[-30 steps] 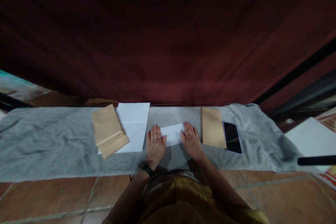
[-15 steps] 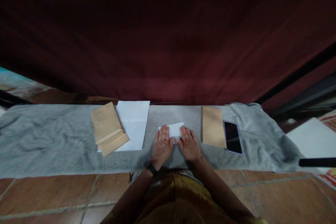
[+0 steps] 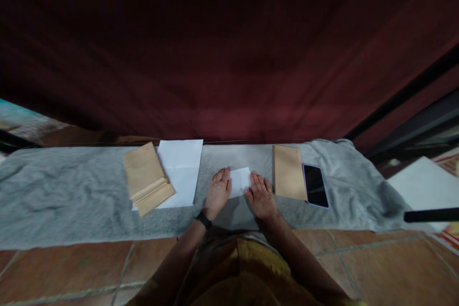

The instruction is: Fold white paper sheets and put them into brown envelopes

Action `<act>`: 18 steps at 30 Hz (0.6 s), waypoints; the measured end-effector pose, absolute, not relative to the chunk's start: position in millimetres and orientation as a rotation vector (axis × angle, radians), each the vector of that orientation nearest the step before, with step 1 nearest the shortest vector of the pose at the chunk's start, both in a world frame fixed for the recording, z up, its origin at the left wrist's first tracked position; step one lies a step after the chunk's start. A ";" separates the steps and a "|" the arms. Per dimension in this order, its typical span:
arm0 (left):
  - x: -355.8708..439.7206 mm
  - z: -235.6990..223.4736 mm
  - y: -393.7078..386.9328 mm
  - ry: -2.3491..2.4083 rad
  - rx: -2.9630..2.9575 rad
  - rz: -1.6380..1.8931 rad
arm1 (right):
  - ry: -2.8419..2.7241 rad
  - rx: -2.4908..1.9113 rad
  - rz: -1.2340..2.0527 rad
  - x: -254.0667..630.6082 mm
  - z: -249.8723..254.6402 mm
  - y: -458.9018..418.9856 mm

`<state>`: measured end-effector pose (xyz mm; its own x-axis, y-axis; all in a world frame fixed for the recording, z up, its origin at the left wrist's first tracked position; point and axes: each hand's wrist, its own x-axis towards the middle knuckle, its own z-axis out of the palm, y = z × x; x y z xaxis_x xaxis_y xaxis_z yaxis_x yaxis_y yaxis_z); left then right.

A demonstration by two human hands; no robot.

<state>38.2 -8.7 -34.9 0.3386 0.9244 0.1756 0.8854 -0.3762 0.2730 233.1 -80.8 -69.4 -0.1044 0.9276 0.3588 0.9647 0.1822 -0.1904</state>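
Observation:
Between my hands a small folded piece of white paper (image 3: 239,182) lies flat on the grey cloth (image 3: 89,210). My left hand (image 3: 218,192) rests over its left end, fingers stretched out and close together, with a dark watch on the wrist. On the right end, the fingers of my right hand (image 3: 261,196) lie flat, the thumb reaching toward the paper. Neither hand grips anything. Parts of the paper's two ends are hidden under the fingers.
To the left, brown paper envelopes (image 3: 143,169) overlap larger white sheets (image 3: 184,172). A brown envelope stack (image 3: 289,172) lies at right, beside a phone (image 3: 315,185) with a dark screen. Behind hangs a dark red cloth (image 3: 229,81). A white panel (image 3: 426,186) stands at far right.
My hands have slid apart toward the paper's two ends, the left one moving left, so more of the white paper shows. The view has shifted slightly.

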 end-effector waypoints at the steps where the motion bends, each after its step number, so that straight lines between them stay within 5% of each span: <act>1: 41.2 -31.4 -3.5 1.674 2.450 0.442 | -2.065 -1.775 -0.119 233.0 -68.7 -81.1; 7: 47.7 -5.2 22.3 1.633 2.382 0.427 | -1.920 -1.722 0.074 238.3 -66.7 -81.1; 13: 48.7 39.2 -0.5 1.454 2.502 0.791 | -1.481 -1.607 0.389 249.8 -74.9 -79.5; 18: 44.0 15.1 -44.5 1.348 2.712 0.717 | -1.339 -1.539 0.467 252.5 -75.9 -79.4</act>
